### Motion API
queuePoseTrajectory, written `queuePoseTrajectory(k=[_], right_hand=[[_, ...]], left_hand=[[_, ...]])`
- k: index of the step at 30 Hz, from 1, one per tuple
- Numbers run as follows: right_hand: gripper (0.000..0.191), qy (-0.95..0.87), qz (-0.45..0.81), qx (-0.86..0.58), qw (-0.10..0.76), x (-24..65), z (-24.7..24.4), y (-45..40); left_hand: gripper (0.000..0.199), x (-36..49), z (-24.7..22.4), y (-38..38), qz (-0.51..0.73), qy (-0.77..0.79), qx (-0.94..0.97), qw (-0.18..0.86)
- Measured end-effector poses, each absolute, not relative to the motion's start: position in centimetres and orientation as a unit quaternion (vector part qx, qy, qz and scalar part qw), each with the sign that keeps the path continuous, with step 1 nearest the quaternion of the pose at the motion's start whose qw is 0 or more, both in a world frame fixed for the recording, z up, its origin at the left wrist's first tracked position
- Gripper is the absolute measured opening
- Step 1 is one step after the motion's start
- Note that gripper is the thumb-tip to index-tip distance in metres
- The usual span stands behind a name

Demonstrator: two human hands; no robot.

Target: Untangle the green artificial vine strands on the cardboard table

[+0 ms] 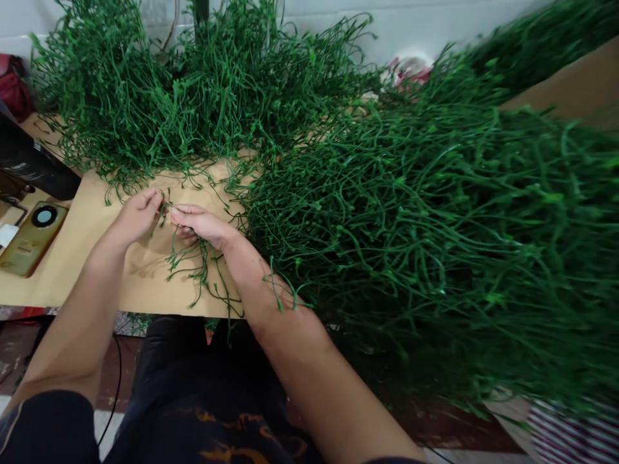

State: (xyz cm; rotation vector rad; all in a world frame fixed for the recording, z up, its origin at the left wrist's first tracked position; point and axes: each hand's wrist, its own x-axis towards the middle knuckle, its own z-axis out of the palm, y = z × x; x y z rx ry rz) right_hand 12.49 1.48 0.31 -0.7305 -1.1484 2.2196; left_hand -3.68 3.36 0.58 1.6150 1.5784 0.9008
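Over the tan tabletop [91,258], my left hand [137,218] pinches a short piece of thin green stem [163,207] between thumb and fingertips. Just to its right, my right hand [204,227] is closed on a small bunch of green stems [202,263]. They look like artificial plant stems with little forked ends, and they dangle below the palm. Both hands' fingertips nearly meet, and the exact join between the pieces is too small to make out. A few loose stems [279,283] lie across my right forearm.
A large heap of green stems [396,193] fills the right side, against my right arm. Another heap [203,84] stands along the back wall. At the left are a phone [31,240] and a black cylinder [36,158]. Striped cloth [570,432] shows at lower right.
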Motion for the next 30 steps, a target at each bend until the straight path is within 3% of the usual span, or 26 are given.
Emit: queuePoseTrajectory(k=[5,8,10,17,23,30], right_hand=[[0.026,-0.418,0.824,-0.264,0.276,12.3,0.2,1.7],[0.028,-0.428,0.819,-0.263,0.277,12.2,0.1,1.7],[0.027,-0.429,0.818,-0.264,0.277,12.2,0.0,1.7],[0.031,-0.459,0.797,-0.258,0.295,11.8,-0.5,1.8],[0.036,-0.494,0.739,-0.265,0.374,11.2,-1.1,2.2],[0.035,-0.468,0.747,-0.274,0.385,11.6,-1.3,2.2]], left_hand=[[0.030,-3.8,-0.1,2.0,0.369,0.583,0.594,0.413],[0.023,-3.7,0.2,1.2,0.352,0.569,0.610,0.425],[0.018,-3.7,0.3,1.0,0.341,0.581,0.632,0.383],[0.015,-5.4,1.8,1.9,0.218,0.634,0.739,0.068],[0.017,-5.4,3.1,3.5,0.173,0.619,0.766,0.008],[0.018,-4.4,4.0,5.5,0.073,0.658,0.750,-0.020]])
